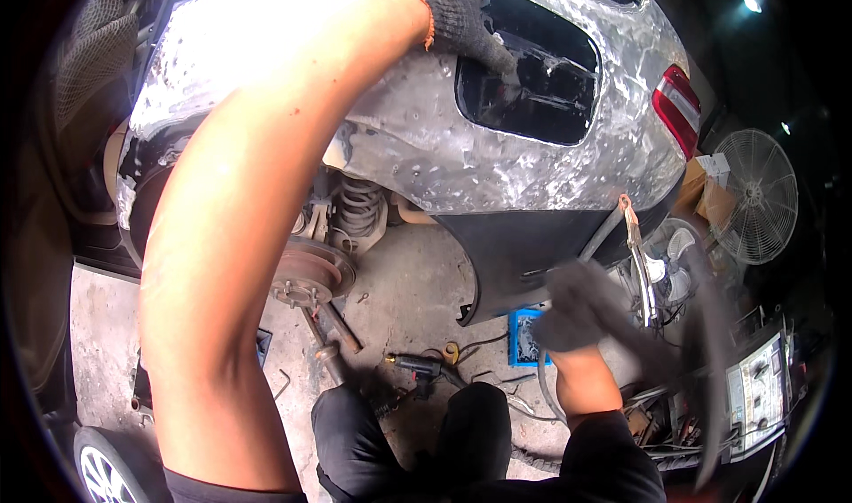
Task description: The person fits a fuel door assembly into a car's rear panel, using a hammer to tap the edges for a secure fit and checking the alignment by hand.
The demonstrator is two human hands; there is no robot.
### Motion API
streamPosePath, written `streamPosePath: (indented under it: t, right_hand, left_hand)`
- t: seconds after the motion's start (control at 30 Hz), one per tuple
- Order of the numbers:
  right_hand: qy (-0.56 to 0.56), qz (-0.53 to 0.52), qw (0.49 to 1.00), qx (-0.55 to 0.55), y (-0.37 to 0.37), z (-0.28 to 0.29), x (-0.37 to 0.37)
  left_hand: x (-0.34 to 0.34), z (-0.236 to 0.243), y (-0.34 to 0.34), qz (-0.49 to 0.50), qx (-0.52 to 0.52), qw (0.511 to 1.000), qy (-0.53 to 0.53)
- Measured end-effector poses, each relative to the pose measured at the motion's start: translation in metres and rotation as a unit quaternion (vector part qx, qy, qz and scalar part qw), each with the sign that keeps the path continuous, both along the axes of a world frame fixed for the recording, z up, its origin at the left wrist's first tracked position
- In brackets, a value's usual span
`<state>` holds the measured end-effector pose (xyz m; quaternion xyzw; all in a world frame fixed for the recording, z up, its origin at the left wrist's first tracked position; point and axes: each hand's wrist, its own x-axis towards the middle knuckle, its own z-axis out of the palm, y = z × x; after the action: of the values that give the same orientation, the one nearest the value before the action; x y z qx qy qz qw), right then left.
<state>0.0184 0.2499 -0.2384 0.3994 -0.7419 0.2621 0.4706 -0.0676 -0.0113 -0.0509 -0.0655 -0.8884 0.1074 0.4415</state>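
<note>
My left hand (pixel 457 28), in a dark knit glove with orange cuff, reaches to the top centre, a finger stretched over a dark recessed opening (pixel 559 86) in a car's rear body panel (pixel 399 148), which is patchy bare grey and white. My left forearm hides part of the wheel arch. My right hand (pixel 568 317), also gloved, is low on the right, smeared by motion beside a dark, blurred strap or hose (pixel 692 370); its fingers are unclear. A clamp-like metal tool (pixel 643 268) hangs near the dark bumper (pixel 488 263).
A brake disc (pixel 315 277) and coil spring (pixel 359 206) show in the arch. On the floor lie a power tool (pixel 413 365), blue tray (pixel 524 312), cables and a wheel (pixel 102 467). A fan (pixel 753 192) and equipment case (pixel 754 388) stand at right.
</note>
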Motion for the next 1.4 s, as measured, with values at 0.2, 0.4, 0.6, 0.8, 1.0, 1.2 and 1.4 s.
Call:
streamPosePath:
  t: [0.2, 0.4, 0.6, 0.8, 1.0, 1.2, 1.4]
  right_hand:
    - [-0.028, -0.092, 0.992, -0.082, -0.009, 0.007, 0.01]
    - [0.011, 0.229, 0.968, -0.105, 0.007, -0.007, 0.006]
    - [-0.01, -0.142, 0.988, -0.063, -0.018, 0.007, -0.003]
    - [0.011, 0.238, 0.96, -0.146, 0.013, -0.012, 0.008]
    - [-0.115, -0.141, 0.981, -0.066, -0.017, 0.001, -0.004]
    - [-0.196, 0.129, 0.972, -0.007, 0.057, 0.011, 0.025]
    - [-0.203, -0.188, 0.958, -0.073, -0.016, -0.003, -0.006]
  left_hand:
    - [-0.001, -0.003, -0.001, -0.003, -0.005, 1.0, -0.005]
    - [0.0, 0.0, 0.0, -0.016, 0.002, 1.0, -0.001]
    - [0.018, -0.002, 0.003, 0.009, -0.008, 1.0, -0.013]
    - [0.002, -0.002, 0.0, -0.008, -0.004, 1.0, 0.007]
    - [0.0, -0.004, -0.005, 0.001, -0.003, 1.0, 0.003]
    - [-0.001, -0.002, 0.001, -0.011, 0.003, 1.0, 0.014]
    - [-0.004, -0.004, -0.002, 0.006, -0.01, 1.0, 0.007]
